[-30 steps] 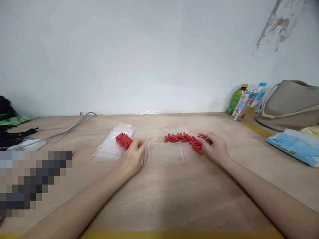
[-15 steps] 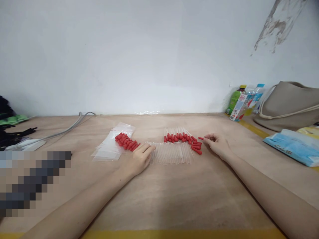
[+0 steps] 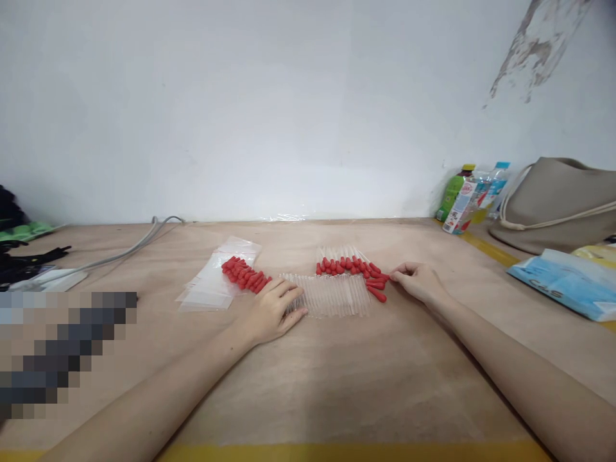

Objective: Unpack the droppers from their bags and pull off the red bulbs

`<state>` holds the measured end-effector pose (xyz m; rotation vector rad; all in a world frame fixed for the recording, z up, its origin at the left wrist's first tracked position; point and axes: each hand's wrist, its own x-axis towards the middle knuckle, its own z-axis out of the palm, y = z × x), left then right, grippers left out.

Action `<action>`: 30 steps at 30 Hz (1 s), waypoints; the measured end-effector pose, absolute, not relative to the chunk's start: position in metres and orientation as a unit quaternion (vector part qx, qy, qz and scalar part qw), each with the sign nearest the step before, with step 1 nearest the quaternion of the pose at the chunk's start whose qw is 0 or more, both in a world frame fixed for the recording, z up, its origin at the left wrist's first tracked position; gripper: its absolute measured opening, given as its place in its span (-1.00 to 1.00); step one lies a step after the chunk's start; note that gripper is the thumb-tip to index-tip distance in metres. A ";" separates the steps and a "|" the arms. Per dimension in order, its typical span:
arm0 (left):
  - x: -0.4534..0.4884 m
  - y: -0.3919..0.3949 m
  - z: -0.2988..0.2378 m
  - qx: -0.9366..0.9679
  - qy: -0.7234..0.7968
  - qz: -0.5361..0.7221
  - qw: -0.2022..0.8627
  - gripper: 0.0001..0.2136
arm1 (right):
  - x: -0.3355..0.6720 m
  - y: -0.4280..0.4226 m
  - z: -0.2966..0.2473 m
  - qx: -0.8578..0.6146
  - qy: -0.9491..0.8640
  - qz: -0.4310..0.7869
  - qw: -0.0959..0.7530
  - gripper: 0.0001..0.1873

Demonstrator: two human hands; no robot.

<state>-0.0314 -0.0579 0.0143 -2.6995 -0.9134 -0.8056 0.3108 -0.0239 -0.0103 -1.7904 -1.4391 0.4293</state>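
My left hand (image 3: pixel 275 311) rests at the left end of a row of clear glass dropper tubes (image 3: pixel 337 296), with its fingers and thumb apart. To its left, a heap of red rubber bulbs (image 3: pixel 243 274) lies partly on clear plastic bags (image 3: pixel 206 289). My right hand (image 3: pixel 418 281) is closed in a pinch on the end of a red rubber bulb (image 3: pixel 386 278), beside a few loose red bulbs (image 3: pixel 376 293). Just behind the tubes lie several droppers (image 3: pixel 344 263) with red bulbs fitted, their tips pointing to the wall.
Bottles (image 3: pixel 464 199), a grey-beige bag (image 3: pixel 558 205) and a blue packet (image 3: pixel 563 285) stand or lie at the right. At the left are a grey cable (image 3: pixel 129 250) and dark straps (image 3: pixel 33 256). A white wall (image 3: pixel 289 115) backs the brown table (image 3: pixel 337 391).
My left hand's thumb and fingers have spread apart over the tubes. My right hand has come down slightly, bringing its bulb against the loose ones, which have shifted a little left.
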 end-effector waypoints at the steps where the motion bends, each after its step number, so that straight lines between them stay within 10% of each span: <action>1: -0.031 -0.059 0.016 -0.909 -0.309 -0.263 0.097 -0.74 | 0.311 -0.024 -0.010 -0.706 -0.567 0.169 0.390 -0.79; 30: -0.031 -0.058 0.016 -0.830 -0.367 -0.356 0.221 -0.58 | 0.271 -0.037 -0.002 -0.569 -0.653 -0.041 0.497 -0.74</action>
